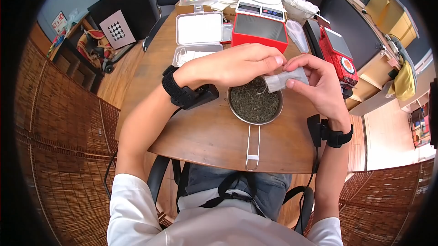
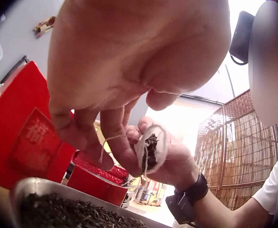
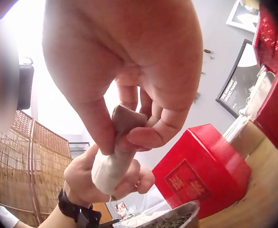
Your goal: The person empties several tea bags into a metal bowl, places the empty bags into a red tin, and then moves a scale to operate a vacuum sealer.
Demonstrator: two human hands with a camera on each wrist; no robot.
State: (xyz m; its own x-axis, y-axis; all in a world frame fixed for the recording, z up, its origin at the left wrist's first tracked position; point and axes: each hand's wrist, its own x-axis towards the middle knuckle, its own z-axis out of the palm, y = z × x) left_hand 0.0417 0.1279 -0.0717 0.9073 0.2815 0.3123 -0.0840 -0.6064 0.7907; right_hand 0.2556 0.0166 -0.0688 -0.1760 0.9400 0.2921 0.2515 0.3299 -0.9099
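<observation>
My right hand [image 1: 321,84] pinches a white drawstring tea bag [image 1: 285,81] between thumb and fingers, tilted over a metal pan of dried tea leaves [image 1: 255,102]. In the left wrist view the mouth of the bag [image 2: 153,149] faces the camera, with dark leaves inside and a thin string [image 2: 113,138] looping from it. My left hand [image 1: 237,65] reaches across above the pan, its fingers loosely extended close beside the bag's mouth. The right wrist view shows the bag's body [image 3: 115,164] hanging from the right fingertips, with the left hand [image 3: 84,173] behind it.
Behind the pan stands a red box [image 1: 260,40] under a white kitchen scale [image 1: 260,3]. An open clear plastic case [image 1: 199,29] holds white bags at the back left. A red patterned packet [image 1: 337,59] lies at the right. The pan's wire handle [image 1: 253,148] points towards the body.
</observation>
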